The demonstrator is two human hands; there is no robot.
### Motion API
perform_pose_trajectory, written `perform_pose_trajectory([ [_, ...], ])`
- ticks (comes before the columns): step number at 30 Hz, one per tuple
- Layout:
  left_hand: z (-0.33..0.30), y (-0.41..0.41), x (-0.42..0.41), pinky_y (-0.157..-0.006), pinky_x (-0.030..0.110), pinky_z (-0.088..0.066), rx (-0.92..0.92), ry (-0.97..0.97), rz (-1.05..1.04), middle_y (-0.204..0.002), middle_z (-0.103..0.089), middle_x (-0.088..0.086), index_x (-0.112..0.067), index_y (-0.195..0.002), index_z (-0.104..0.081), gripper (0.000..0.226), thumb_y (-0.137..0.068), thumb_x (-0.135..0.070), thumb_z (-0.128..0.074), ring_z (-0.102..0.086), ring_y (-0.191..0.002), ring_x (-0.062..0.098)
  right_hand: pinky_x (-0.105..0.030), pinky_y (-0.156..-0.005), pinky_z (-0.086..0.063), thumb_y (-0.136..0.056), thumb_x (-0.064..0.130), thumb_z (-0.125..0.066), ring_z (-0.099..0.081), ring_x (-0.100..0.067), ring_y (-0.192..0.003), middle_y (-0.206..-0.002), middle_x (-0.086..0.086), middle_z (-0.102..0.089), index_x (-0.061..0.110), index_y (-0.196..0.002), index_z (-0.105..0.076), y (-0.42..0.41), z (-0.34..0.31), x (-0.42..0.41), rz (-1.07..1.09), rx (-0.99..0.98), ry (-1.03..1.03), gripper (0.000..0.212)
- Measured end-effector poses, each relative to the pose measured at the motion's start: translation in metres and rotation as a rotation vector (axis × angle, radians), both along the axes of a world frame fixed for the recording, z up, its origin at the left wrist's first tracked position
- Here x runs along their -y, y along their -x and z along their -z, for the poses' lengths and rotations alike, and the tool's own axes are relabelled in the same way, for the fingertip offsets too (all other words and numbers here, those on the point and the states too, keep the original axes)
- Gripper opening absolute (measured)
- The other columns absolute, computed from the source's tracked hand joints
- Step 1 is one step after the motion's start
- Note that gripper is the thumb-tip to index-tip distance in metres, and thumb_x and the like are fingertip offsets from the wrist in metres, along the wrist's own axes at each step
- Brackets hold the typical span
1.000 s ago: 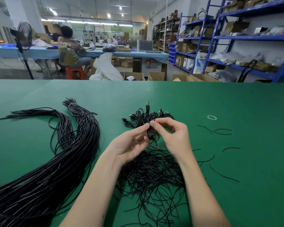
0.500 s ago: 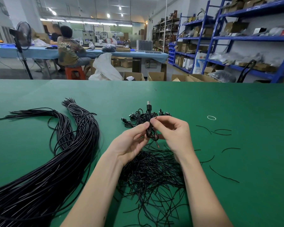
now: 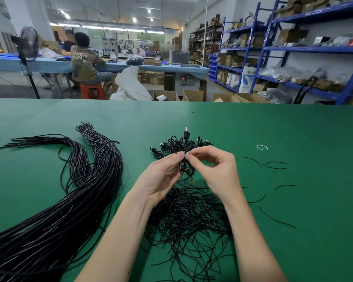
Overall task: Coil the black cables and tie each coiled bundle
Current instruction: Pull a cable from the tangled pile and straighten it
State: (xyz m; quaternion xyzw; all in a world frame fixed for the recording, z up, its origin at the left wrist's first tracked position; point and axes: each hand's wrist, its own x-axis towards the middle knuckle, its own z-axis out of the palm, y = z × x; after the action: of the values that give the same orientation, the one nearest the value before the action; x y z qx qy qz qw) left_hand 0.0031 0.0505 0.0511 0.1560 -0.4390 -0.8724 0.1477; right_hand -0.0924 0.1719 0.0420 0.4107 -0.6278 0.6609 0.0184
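The left hand (image 3: 161,176) and right hand (image 3: 216,169) each pinch the coiled cable (image 3: 184,165) at its waist, above the near tie pile (image 3: 190,216). Light and springy; grasp mid-coil to prevent loops splaying.

Only readable text I can see: "UNKN" over "OWN" in pale letters on the back of a shirt (image 3: 84,64), worn by a person seated at the far table (image 3: 171,68). A small red display (image 3: 183,78) glows under that table, digits too blurred to read. Box and bag print on the shelves (image 3: 314,47): illegible.
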Motion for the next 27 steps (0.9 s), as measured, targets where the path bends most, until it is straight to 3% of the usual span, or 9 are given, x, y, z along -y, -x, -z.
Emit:
perform_pose_trajectory([
  [3,-0.001,-0.001,0.002,-0.072,0.019,-0.054,0.035,0.061,0.030,-0.093,-0.072,0.002,-0.015,-0.084,-0.081,0.015,-0.072,-0.021,-0.076,-0.060,-0.085,0.010,-0.020,-0.073,-0.055,-0.083,0.013,-0.084,-0.073,-0.013,-0.084,-0.087,0.011,-0.076,0.026,-0.085,-0.081,0.002,-0.005,-0.005,0.022,-0.170,-0.038,0.014],
  [5,-0.003,-0.002,0.002,-0.072,0.022,-0.054,0.064,0.091,0.053,-0.097,-0.068,0.004,-0.015,-0.086,-0.080,0.015,-0.073,-0.020,-0.076,-0.055,-0.091,0.015,-0.018,-0.066,-0.054,-0.082,0.014,-0.085,-0.071,-0.014,-0.087,-0.090,0.011,-0.073,0.023,-0.085,-0.083,0.003,-0.008,-0.007,0.018,-0.175,-0.057,0.009],
  [9,-0.004,-0.004,0.005,-0.063,0.021,-0.054,0.107,0.194,0.089,-0.086,-0.067,0.001,-0.013,-0.092,-0.077,0.009,-0.087,-0.012,-0.071,-0.055,-0.080,0.012,-0.016,-0.066,-0.054,-0.080,0.015,-0.086,-0.072,-0.009,-0.085,-0.090,0.013,-0.075,0.021,-0.082,-0.083,0.004,-0.007,-0.009,0.031,-0.185,-0.080,0.007],
  [17,-0.007,-0.011,0.009,-0.077,0.023,-0.055,0.089,0.358,0.206,-0.097,-0.074,-0.002,-0.023,-0.087,-0.082,0.019,-0.091,-0.014,-0.065,-0.067,-0.080,0.003,-0.019,-0.073,-0.055,-0.078,0.015,-0.088,-0.073,-0.010,-0.079,-0.080,0.014,-0.076,0.025,-0.081,-0.083,0.004,-0.006,-0.008,0.081,-0.199,-0.088,0.011],
  [19,-0.006,-0.011,0.007,-0.073,0.019,-0.056,0.076,0.385,0.221,-0.104,-0.066,0.007,-0.024,-0.092,-0.082,0.021,-0.093,-0.014,-0.064,-0.067,-0.082,0.004,-0.022,-0.072,-0.057,-0.078,0.016,-0.088,-0.074,-0.009,-0.077,-0.079,0.014,-0.076,0.025,-0.081,-0.083,0.006,-0.008,-0.011,0.085,-0.169,-0.104,0.011],
  [22,-0.008,-0.010,0.004,-0.080,0.024,-0.058,0.069,0.393,0.247,-0.109,-0.046,0.017,-0.024,-0.096,-0.081,0.022,-0.094,-0.013,-0.062,-0.063,-0.091,0.014,-0.027,-0.070,-0.060,-0.079,0.019,-0.088,-0.074,-0.010,-0.073,-0.077,0.013,-0.077,0.026,-0.081,-0.083,0.006,-0.010,-0.015,0.070,-0.110,-0.155,0.009],
  [27,-0.008,-0.011,0.004,-0.071,0.023,-0.057,0.077,0.370,0.243,-0.096,-0.074,0.011,-0.018,-0.089,-0.082,0.029,-0.094,-0.002,-0.058,-0.067,-0.076,0.011,-0.024,-0.070,-0.061,-0.082,0.022,-0.086,-0.075,-0.010,-0.069,-0.074,0.009,-0.077,0.031,-0.080,-0.082,0.006,-0.014,-0.017,-0.001,-0.033,-0.277,0.010],
])
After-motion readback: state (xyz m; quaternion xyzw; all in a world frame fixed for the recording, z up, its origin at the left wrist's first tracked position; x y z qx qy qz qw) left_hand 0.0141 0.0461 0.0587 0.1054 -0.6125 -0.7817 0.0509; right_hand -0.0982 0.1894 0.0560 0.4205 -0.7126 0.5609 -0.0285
